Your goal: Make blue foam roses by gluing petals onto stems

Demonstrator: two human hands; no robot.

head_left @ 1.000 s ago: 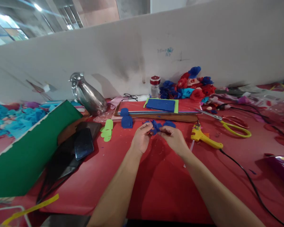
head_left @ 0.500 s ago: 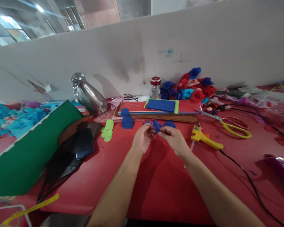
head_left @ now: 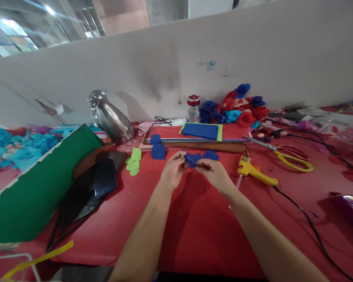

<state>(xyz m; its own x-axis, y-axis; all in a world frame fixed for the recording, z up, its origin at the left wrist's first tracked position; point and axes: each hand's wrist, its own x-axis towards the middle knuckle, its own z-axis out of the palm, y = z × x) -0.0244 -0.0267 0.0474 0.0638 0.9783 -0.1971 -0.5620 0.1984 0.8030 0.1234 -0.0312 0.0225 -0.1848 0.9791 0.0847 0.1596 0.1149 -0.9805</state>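
Note:
A small blue paper flower [head_left: 193, 159] is held up between my two hands above the red table. My left hand [head_left: 174, 169] is closed, its fingertips pinching the flower's left side. From the right, my right hand [head_left: 214, 172] pinches the lower right edge of the same flower. Just behind my right hand lie blue paper petals [head_left: 211, 155] on the table. A stack of blue paper petals [head_left: 158, 152] sits to the left, with light green paper petals [head_left: 133, 162] beyond it. The fingertips partly hide the flower's base.
A yellow glue gun [head_left: 257, 174] with a black cord lies right of my hands, near yellow-handled scissors [head_left: 288, 156]. Behind stand a metal jug [head_left: 113, 119], a red-lidded jar [head_left: 193, 109] and a heap of paper flowers [head_left: 238, 107]. A phone [head_left: 105, 178] and green board [head_left: 44, 192] are left.
My left hand has shifted slightly left, and the blue flower shows wider between the hands. My right hand has moved little and stays on the flower.

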